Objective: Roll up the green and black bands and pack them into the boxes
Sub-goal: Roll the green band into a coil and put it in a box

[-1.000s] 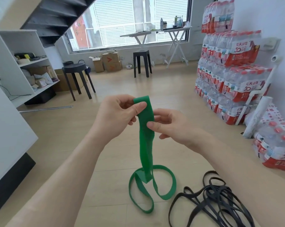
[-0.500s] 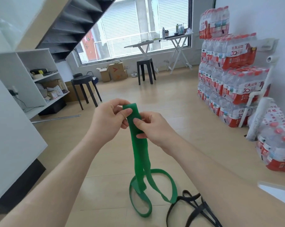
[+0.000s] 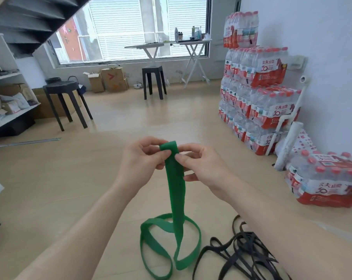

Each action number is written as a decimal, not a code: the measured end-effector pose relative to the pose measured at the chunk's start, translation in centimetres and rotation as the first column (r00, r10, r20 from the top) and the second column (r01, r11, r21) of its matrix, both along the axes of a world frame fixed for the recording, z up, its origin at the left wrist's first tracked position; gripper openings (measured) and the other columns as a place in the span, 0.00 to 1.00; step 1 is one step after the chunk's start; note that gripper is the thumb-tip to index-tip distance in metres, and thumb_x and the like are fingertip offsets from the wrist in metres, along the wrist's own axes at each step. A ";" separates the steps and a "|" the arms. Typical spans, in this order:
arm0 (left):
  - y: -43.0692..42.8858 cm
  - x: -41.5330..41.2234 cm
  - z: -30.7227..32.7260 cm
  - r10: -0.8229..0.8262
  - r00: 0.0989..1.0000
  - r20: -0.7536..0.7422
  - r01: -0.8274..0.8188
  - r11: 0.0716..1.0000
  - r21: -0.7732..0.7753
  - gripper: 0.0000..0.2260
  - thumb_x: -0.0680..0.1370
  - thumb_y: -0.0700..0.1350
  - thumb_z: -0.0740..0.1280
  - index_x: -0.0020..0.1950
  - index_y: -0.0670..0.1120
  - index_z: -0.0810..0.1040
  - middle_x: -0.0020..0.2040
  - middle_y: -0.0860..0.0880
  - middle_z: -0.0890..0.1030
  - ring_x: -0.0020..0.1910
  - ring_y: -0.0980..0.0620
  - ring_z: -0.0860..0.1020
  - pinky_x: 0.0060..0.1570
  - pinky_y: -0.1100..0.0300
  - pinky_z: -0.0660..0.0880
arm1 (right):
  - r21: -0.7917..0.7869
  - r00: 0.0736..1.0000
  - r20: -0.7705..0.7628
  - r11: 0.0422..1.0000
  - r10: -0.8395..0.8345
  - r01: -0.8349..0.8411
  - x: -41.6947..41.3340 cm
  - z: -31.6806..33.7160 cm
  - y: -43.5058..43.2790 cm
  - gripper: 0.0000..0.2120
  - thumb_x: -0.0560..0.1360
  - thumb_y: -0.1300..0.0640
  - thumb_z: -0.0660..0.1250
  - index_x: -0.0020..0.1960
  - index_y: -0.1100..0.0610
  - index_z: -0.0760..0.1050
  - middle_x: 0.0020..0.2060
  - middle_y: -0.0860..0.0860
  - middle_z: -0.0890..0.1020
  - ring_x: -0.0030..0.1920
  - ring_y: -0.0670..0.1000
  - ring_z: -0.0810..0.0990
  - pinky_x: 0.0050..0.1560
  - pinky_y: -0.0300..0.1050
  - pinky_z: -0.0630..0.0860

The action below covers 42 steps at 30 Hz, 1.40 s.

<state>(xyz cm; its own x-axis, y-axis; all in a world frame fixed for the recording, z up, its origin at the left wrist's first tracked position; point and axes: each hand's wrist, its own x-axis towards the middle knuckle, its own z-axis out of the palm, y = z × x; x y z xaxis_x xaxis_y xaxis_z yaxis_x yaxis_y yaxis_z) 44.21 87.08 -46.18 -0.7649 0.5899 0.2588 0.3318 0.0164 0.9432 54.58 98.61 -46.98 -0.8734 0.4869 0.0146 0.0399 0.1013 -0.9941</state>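
Where fingers (image 3: 186,159) pinch, green band (image 3: 174,186) folds—flat.

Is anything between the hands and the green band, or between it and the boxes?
Nothing visible. The left hand and right hand pinch the top of the green band directly; its tail loops on the floor beside the black bands. Its box cannot be identified.
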 end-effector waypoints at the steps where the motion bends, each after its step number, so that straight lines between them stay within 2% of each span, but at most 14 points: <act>1: 0.0 0.0 -0.1 -0.007 0.998 0.060 0.005 1.000 0.024 0.07 0.74 0.34 0.70 0.46 0.46 0.82 0.36 0.48 0.84 0.32 0.55 0.79 0.36 0.63 0.78 | -0.009 1.000 -0.007 1.000 -0.022 0.022 -0.3 0.0 0.0 0.04 0.77 0.58 0.67 0.49 0.50 0.79 0.41 0.52 0.84 0.39 0.48 0.82 0.33 0.39 0.76; 5: -0.6 -0.6 -0.1 -0.013 0.995 0.095 0.010 1.000 0.027 0.06 0.76 0.40 0.69 0.52 0.45 0.82 0.38 0.52 0.83 0.33 0.57 0.79 0.39 0.62 0.79 | -0.033 0.995 0.002 0.994 -0.105 0.105 -1.5 -0.1 -0.5 0.04 0.76 0.57 0.68 0.50 0.53 0.80 0.36 0.51 0.82 0.33 0.46 0.79 0.26 0.36 0.69; 10: -1.7 -1.0 -0.4 0.135 0.955 -0.265 -0.151 0.988 -0.043 0.06 0.75 0.37 0.70 0.50 0.43 0.83 0.34 0.53 0.82 0.29 0.57 0.79 0.36 0.61 0.79 | -0.123 0.999 0.033 0.992 -0.022 0.026 -2.1 -0.3 -1.1 0.05 0.75 0.57 0.69 0.51 0.55 0.79 0.40 0.53 0.81 0.30 0.48 0.76 0.27 0.37 0.70; 11: -2.0 -1.1 -0.5 0.153 0.899 -0.411 -0.182 0.983 -0.033 0.05 0.74 0.37 0.70 0.48 0.43 0.84 0.34 0.52 0.82 0.30 0.56 0.78 0.36 0.59 0.79 | -0.175 0.999 0.027 0.984 0.033 -0.028 -2.0 0.0 -1.2 0.06 0.76 0.56 0.69 0.52 0.55 0.79 0.40 0.54 0.81 0.30 0.48 0.77 0.28 0.38 0.71; 14: -2.6 -1.3 -0.6 0.115 0.566 -0.816 -0.204 0.979 -0.003 0.05 0.72 0.39 0.70 0.45 0.44 0.84 0.33 0.49 0.81 0.30 0.51 0.76 0.32 0.55 0.73 | -0.322 0.991 -0.002 0.938 0.136 -0.130 -1.6 0.9 -1.0 0.11 0.77 0.48 0.67 0.49 0.56 0.79 0.37 0.56 0.81 0.29 0.50 0.77 0.29 0.39 0.75; 17: -2.6 -0.7 -0.5 0.044 0.468 -0.883 -0.133 0.991 -0.021 0.07 0.73 0.40 0.69 0.48 0.44 0.85 0.36 0.49 0.82 0.32 0.50 0.78 0.32 0.56 0.75 | -0.345 0.997 -0.015 0.936 0.075 -0.076 -1.3 1.0 -0.7 0.09 0.75 0.51 0.69 0.46 0.57 0.79 0.33 0.55 0.81 0.26 0.49 0.76 0.28 0.37 0.75; 21: -2.3 0.2 -0.1 -0.064 0.713 -0.698 -0.047 0.989 -0.139 0.08 0.74 0.40 0.71 0.52 0.47 0.85 0.42 0.55 0.82 0.42 0.57 0.78 0.43 0.60 0.75 | -0.301 0.999 -0.030 0.953 0.023 -0.031 -0.7 0.8 -0.1 0.01 0.74 0.61 0.70 0.45 0.58 0.80 0.35 0.55 0.81 0.31 0.49 0.77 0.29 0.37 0.74; 23: -2.4 0.7 0.4 -0.093 0.844 -0.528 -0.011 0.982 -0.190 0.08 0.74 0.41 0.71 0.52 0.48 0.84 0.44 0.59 0.81 0.44 0.59 0.79 0.47 0.61 0.76 | -0.211 0.999 -0.025 0.977 0.024 -0.028 -0.3 0.9 0.4 0.03 0.74 0.62 0.70 0.46 0.56 0.79 0.35 0.53 0.82 0.34 0.49 0.77 0.31 0.37 0.73; 26: -3.0 1.1 1.7 -0.128 0.959 -0.253 0.079 0.978 -0.195 0.09 0.72 0.43 0.72 0.52 0.51 0.83 0.43 0.55 0.82 0.43 0.59 0.79 0.49 0.61 0.77 | -0.115 0.991 -0.045 0.985 0.125 -0.129 0.4 1.3 1.1 0.07 0.74 0.63 0.70 0.50 0.54 0.75 0.36 0.54 0.82 0.37 0.50 0.76 0.34 0.38 0.71; 29: -4.0 0.8 2.5 -0.323 0.944 0.073 0.330 0.933 -0.142 0.17 0.69 0.43 0.74 0.58 0.50 0.81 0.48 0.46 0.83 0.45 0.51 0.80 0.44 0.62 0.78 | -0.187 0.952 -0.092 0.934 0.292 -0.305 0.9 1.9 1.5 0.14 0.72 0.63 0.72 0.53 0.55 0.71 0.38 0.55 0.81 0.39 0.52 0.77 0.37 0.40 0.71; 31: -4.3 1.0 2.6 -0.426 0.892 0.150 0.441 0.894 -0.084 0.19 0.67 0.42 0.77 0.58 0.49 0.82 0.52 0.44 0.84 0.45 0.50 0.80 0.39 0.63 0.76 | -0.271 0.921 -0.143 0.881 0.362 -0.388 1.0 2.3 1.6 0.18 0.69 0.63 0.73 0.53 0.55 0.69 0.40 0.57 0.81 0.41 0.53 0.78 0.40 0.43 0.73; 34: -4.5 1.0 2.9 -0.470 0.865 0.175 0.475 0.880 0.013 0.23 0.58 0.44 0.81 0.52 0.49 0.84 0.51 0.45 0.84 0.45 0.47 0.80 0.38 0.61 0.76 | -0.334 0.889 -0.195 0.824 0.415 -0.458 1.1 2.3 1.3 0.22 0.66 0.63 0.75 0.55 0.56 0.67 0.42 0.59 0.81 0.40 0.53 0.80 0.42 0.43 0.76; 38: -4.7 1.2 3.4 -0.427 0.897 0.118 0.427 0.904 0.026 0.22 0.55 0.43 0.81 0.48 0.49 0.85 0.48 0.43 0.85 0.47 0.39 0.81 0.50 0.46 0.76 | -0.390 0.866 -0.243 0.773 0.438 -0.500 1.1 1.6 0.6 0.24 0.66 0.59 0.77 0.56 0.55 0.68 0.44 0.57 0.82 0.42 0.52 0.80 0.41 0.44 0.75; 42: -4.7 1.5 3.5 -0.361 0.927 0.099 0.358 0.933 0.047 0.18 0.58 0.36 0.77 0.45 0.48 0.85 0.44 0.44 0.85 0.43 0.44 0.83 0.42 0.55 0.80 | -0.265 0.870 -0.085 0.831 0.486 -0.490 1.4 1.7 0.3 0.13 0.73 0.50 0.68 0.52 0.55 0.72 0.44 0.51 0.82 0.46 0.49 0.79 0.37 0.40 0.72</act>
